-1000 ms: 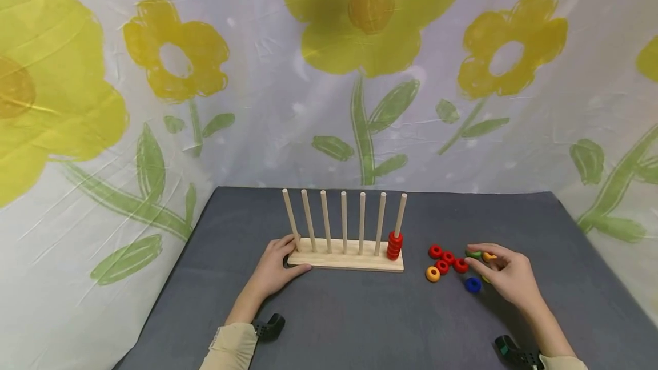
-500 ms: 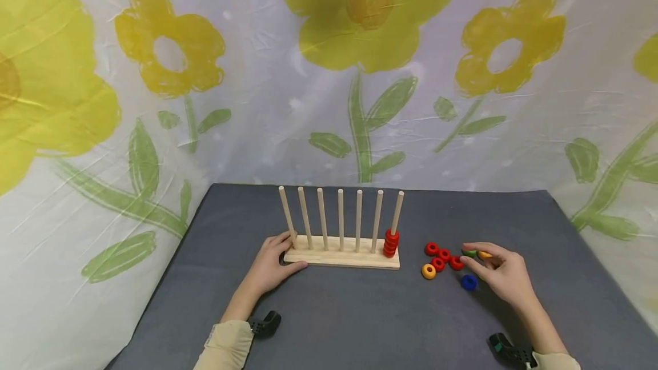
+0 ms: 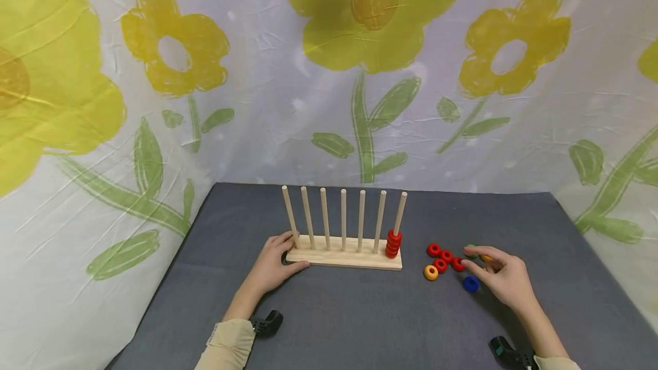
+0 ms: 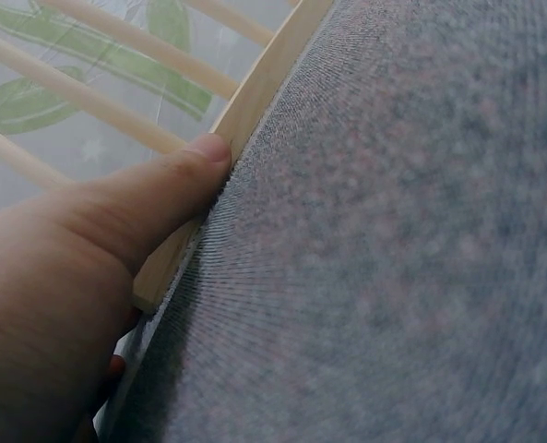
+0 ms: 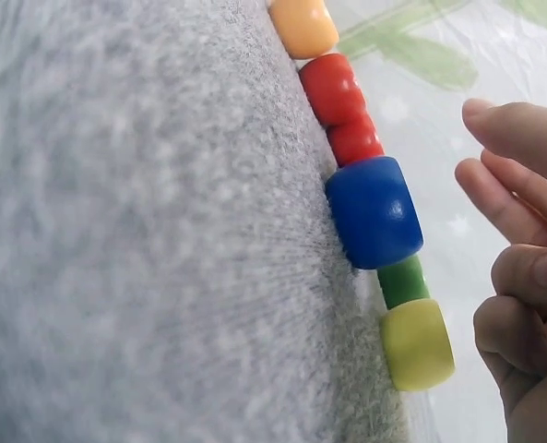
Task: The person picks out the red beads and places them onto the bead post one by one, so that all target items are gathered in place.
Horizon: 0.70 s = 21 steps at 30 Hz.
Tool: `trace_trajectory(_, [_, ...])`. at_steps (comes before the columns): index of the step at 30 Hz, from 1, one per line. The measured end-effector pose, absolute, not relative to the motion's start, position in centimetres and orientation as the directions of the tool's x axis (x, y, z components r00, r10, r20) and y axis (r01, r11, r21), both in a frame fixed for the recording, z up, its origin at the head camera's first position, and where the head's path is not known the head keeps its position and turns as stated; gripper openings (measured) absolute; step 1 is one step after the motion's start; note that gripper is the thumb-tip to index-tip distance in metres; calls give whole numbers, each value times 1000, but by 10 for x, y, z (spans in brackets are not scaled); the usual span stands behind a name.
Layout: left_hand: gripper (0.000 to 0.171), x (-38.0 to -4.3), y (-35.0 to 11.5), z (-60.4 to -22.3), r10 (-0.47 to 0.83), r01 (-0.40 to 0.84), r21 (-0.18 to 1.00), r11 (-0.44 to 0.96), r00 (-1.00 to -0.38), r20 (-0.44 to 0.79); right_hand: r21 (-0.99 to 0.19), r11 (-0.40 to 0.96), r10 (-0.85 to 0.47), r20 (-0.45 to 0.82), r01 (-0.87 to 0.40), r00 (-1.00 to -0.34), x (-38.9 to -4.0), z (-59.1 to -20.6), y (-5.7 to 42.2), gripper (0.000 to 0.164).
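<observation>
A pale wooden stand [image 3: 344, 253] with several upright pegs stands on the table, red beads [image 3: 393, 244] stacked on its rightmost peg. My left hand [image 3: 269, 267] grips the stand's left end. In the left wrist view, the thumb [image 4: 176, 180] presses against the base's edge. To the right, my right hand [image 3: 506, 278] hovers over loose beads, thumb and index finger apart with nothing between them. Below the fingers lie a green bead [image 3: 470, 249] and an orange bead [image 3: 485, 257], both partly hidden. The right wrist view shows a blue bead [image 5: 374, 212] and a yellow bead [image 5: 419, 344].
Several loose red beads [image 3: 446, 256] and another orange bead [image 3: 430, 272] lie between the stand and my right hand. The dark grey table [image 3: 354, 318] ends at a flower-patterned cloth backdrop [image 3: 257, 130].
The right hand has shifted slightly left and down relative to the beads, its fingers still apart. My left hand stays on the stand. The head view has swayed slightly.
</observation>
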<state>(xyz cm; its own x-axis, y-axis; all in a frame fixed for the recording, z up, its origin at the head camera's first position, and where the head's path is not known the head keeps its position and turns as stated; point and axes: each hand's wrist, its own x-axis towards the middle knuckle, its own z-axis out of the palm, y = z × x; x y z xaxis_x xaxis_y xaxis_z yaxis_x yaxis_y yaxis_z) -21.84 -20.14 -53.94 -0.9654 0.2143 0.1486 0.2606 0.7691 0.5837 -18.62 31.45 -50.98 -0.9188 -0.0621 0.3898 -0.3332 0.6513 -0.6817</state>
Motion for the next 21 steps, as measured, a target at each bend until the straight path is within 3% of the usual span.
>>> trace_trajectory(21, [78,-217,-201,-539,214,257,580,773,-966,144,-589,722,-155,373,-362,-915,-191,-511,310,30])
